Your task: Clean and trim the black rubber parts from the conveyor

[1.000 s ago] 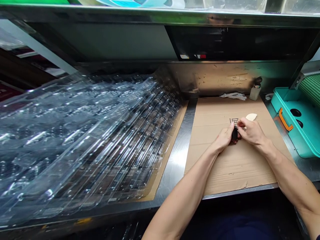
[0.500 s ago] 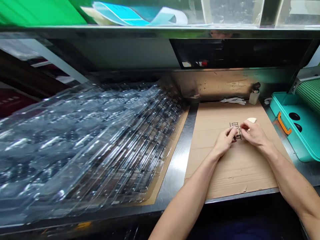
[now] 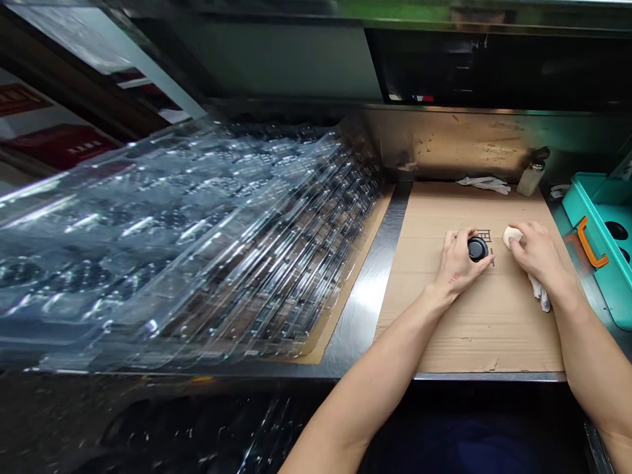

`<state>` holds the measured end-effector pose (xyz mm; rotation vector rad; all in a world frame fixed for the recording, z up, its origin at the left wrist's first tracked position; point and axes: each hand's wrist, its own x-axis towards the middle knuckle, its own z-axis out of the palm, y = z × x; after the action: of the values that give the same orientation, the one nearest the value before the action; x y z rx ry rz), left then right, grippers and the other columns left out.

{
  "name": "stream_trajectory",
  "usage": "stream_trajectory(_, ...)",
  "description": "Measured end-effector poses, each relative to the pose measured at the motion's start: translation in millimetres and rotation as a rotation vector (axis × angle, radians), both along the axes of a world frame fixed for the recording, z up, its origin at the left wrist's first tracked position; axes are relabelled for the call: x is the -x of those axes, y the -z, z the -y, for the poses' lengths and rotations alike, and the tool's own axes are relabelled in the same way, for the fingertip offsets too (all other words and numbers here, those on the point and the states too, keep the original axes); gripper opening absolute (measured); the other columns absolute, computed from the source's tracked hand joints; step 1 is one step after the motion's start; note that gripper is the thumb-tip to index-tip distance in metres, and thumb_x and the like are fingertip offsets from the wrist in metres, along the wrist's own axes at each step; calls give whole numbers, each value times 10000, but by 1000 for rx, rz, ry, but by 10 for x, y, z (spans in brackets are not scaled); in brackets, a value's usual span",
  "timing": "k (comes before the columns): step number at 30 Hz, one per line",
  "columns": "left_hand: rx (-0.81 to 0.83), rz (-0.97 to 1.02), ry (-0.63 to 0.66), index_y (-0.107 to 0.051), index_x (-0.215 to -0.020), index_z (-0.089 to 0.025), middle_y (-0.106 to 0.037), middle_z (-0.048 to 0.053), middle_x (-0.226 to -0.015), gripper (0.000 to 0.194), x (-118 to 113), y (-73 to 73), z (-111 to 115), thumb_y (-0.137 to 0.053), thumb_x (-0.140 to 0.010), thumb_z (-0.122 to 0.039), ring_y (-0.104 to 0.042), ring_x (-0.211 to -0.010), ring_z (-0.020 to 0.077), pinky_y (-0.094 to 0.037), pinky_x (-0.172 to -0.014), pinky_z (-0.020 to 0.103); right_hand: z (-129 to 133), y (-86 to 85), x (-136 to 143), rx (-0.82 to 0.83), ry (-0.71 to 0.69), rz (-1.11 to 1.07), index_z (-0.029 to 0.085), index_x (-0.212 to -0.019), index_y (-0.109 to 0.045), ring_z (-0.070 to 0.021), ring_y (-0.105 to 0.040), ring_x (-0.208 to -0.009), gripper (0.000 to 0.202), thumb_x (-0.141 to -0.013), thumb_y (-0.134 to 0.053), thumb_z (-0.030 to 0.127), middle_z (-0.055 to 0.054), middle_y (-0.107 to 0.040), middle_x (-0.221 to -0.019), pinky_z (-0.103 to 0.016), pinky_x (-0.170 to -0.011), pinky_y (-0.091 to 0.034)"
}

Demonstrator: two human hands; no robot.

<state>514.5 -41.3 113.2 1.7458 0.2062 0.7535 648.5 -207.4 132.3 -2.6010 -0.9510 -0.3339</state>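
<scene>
"Over the cardboard sheet (image 3: 494, 329), what is held by the left hand (image 3: 455, 263)?"

"A black round piece (image 3: 478, 249) is held, its edge enclosed between thumb and fingers; the grip is spread no wider than the piece."

"Is it rested on the sheet?"

"That cannot be told."

"And the right hand (image 3: 543, 253)?"

"A cream pad (image 3: 511, 237) is pinched by thumb and fingers, that grip nearly closed. Well apart, the two hands are not joined."

"What is seen nearby?"

"A white cloth (image 3: 540, 293) is partly covered by the right wrist. Black discs (image 3: 616, 230) are held by the teal bin (image 3: 575, 210); clear plastic trays (image 3: 222, 230) are stacked leftward on the surface (image 3: 363, 296)."
</scene>
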Motion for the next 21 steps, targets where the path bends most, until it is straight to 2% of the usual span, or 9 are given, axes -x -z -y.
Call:
stream_trajectory(2,-163,-21,-56,-606,-1161,-212,-687,97,-1198,587,-3,26,-16,-912,-662,-189,-543,-1265,289,-445,-1128,444,-72,40,84,92,-56,-6,293,-1431,-615,-369,-479,-1320,489,-982,-486,440,-127,-518,-1526,-533,-1042,-431)
stream_trajectory(4,-292,-38,-97,-570,-1193,-211,-685,98,-1210,609,-5,51,-30,-909,-688,-225,-568,-1255,269,-486,-1092,426,-96,63,138,213,-82,-43,347,-1414,-628,-396,-395,-1380,476,-1007,-445,510,-82,-456,-1594,-602,-1052,-392)
stream_trajectory(7,-361,-51,-128,-552,-1200,-212,-692,98,-1194,636,-8,75,-33,-923,-685,-260,-596,-1254,263,-513,-1067,412,-75,55,148,289,-80,-56,339,-1257,-735,-390,-373,-1379,426,-1022,-416,496,-48,-516,-1554,-627,-1059,-340)
stream_trajectory(10,-371,-66,-141,-558,-1198,-208,-701,103,-1190,644,-11,79,-22,-929,-676,-274,-603,-1251,264,-520,-1061,406,-63,31,128,266,-12,-13,259,-1057,-801,-370,-446,-1286,423,-1018,-415,425,-89,-629,-1414,-602,-1050,-320)
stream_trajectory(13,-375,-92,-121,-589,-1189,-198,-711,112,-1188,624,-5,58,-40,-927,-673,-295,-607,-1238,274,-519,-1057,408,-120,39,169,196,1,55,228,-1191,-757,-354,-475,-1244,432,-1025,-410,426,-128,-637,-1380,-567,-1050,-324)
stream_trajectory(15,-337,-92,-86,-598,-1240,-186,-715,122,-1219,586,0,31,-97,-872,-745,-335,-631,-1213,272,-513,-1051,405,-190,73,240,172,-114,87,262,-1412,-626,-356,-435,-1314,479,-1030,-425,471,-123,-547,-1505,-557,-1072,-315)
stream_trajectory(17,-218,-79,-84,-572,-1344,-174,-731,122,-1212,501,-3,8,-197,-707,-899,-362,-673,-1157,248,-518,-1025,385,-262,122,320,208,-278,67,315,-1482,-551,-354,-403,-1365,502,-1033,-439,509,-97,-476,-1580,-554,-1091,-299)
stream_trajectory(19,-82,-90,-144,-580,-1371,-160,-755,112,-1149,415,-13,11,-331,-523,-995,-329,-707,-1085,222,-527,-991,361,-314,169,377,250,-374,11,329,-1390,-627,-338,-434,-1346,434,-1036,-455,511,-75,-525,-1544,-543,-1091,-293)
stream_trajectory(21,-8,-157,-200,-649,-1279,-140,-768,115,-1091,367,-14,48,-475,-468,-995,-285,-722,-1034,219,-536,-969,351,-332,195,393,238,-382,-31,309,-1268,-698,-308,-479,-1301,356,-1038,-482,473,-61,-597,-1469,-508,-1078,-305)
